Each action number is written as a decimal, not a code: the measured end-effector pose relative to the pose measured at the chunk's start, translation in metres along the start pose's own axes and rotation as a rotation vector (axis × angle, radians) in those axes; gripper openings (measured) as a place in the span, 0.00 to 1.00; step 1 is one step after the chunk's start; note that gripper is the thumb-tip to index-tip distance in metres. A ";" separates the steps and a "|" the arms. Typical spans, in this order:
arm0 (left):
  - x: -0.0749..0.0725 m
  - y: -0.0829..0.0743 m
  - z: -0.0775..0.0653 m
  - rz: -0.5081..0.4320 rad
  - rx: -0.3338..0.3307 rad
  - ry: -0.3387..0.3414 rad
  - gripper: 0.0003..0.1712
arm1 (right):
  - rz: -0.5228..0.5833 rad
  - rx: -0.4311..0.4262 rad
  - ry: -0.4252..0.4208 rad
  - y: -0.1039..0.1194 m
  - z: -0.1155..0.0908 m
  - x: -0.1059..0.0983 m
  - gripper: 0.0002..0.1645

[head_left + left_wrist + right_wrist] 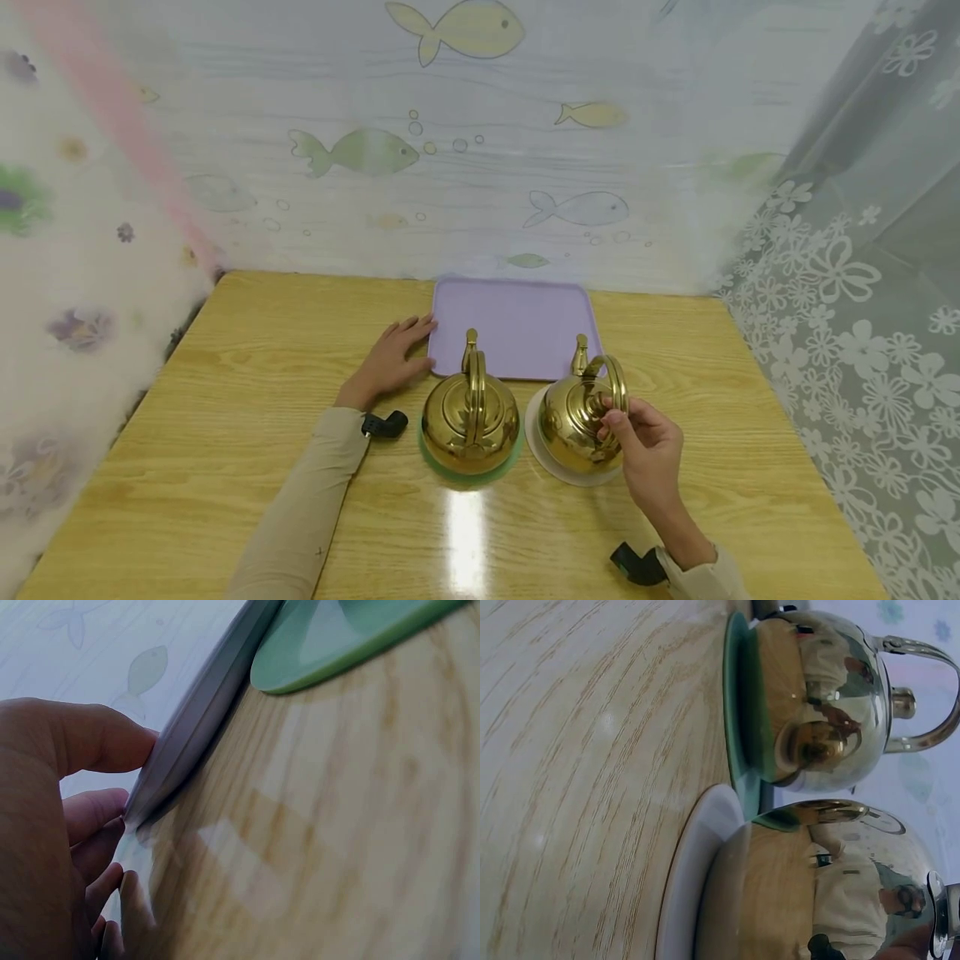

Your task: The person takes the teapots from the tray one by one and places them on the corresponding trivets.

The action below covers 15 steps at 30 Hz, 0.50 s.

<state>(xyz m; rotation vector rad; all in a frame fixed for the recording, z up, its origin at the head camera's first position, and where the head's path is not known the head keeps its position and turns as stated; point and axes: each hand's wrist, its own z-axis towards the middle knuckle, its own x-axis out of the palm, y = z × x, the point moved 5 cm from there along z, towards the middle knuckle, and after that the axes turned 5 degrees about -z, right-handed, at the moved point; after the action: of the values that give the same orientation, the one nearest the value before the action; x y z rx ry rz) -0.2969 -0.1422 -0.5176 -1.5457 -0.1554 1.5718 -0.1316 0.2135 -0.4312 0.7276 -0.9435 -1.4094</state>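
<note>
On the table a lavender tray (517, 317) lies at the back. My left hand (392, 358) is spread beside its left edge, and the thumb and fingertips touch the tray's rim (180, 742) in the left wrist view. My right hand (651, 446) is at the right gold kettle (558, 429), with thumb and fingers pinching at the near part of its arched handle (618, 379), right by the lid knob (597, 402). I cannot tell whether the fingertips hold the handle or the knob. In the right wrist view that hand is hidden, while the kettle's body (780, 900) shows close up.
A second gold kettle (450, 425) stands on a green round mat (467, 479), left of the first. A whitish round mat (534, 437) is under the right kettle. Both spouts point towards the tray. Fish-printed curtain (360, 208) hangs behind the wooden table (225, 400).
</note>
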 end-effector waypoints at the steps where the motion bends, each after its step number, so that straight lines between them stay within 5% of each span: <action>1: 0.000 0.000 0.000 0.003 0.000 0.000 0.41 | -0.003 0.006 -0.001 0.000 0.000 0.000 0.07; 15: 0.000 0.002 -0.001 0.022 -0.010 0.007 0.42 | -0.036 0.047 -0.012 -0.002 -0.001 -0.001 0.07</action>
<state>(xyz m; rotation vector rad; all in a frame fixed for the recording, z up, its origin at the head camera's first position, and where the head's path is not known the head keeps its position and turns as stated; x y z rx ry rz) -0.2970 -0.1443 -0.5189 -1.5654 -0.1437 1.5846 -0.1315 0.2140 -0.4337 0.7754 -0.9802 -1.4290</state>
